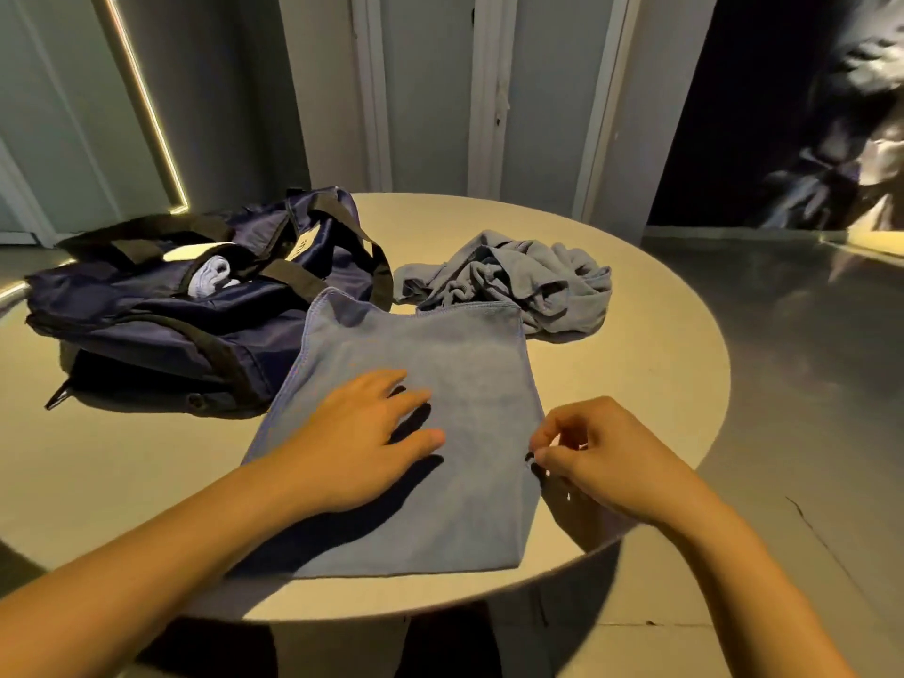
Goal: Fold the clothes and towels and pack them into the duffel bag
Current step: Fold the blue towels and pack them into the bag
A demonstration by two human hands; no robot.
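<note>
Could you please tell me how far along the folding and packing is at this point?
Done: one pale item sits inside the open duffel bag. In hand: the blue towel lies spread on the table, the left hand pressing on it, the right hand pinching its right edge. Left: finish and pack this towel, then the crumpled grey cloth behind it.

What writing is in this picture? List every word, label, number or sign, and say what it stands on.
On the duffel bag, a pale tag: dark marks, too blurred to read.
On the flat blue towel, the crumpled cloth and the table: no text visible.
</note>
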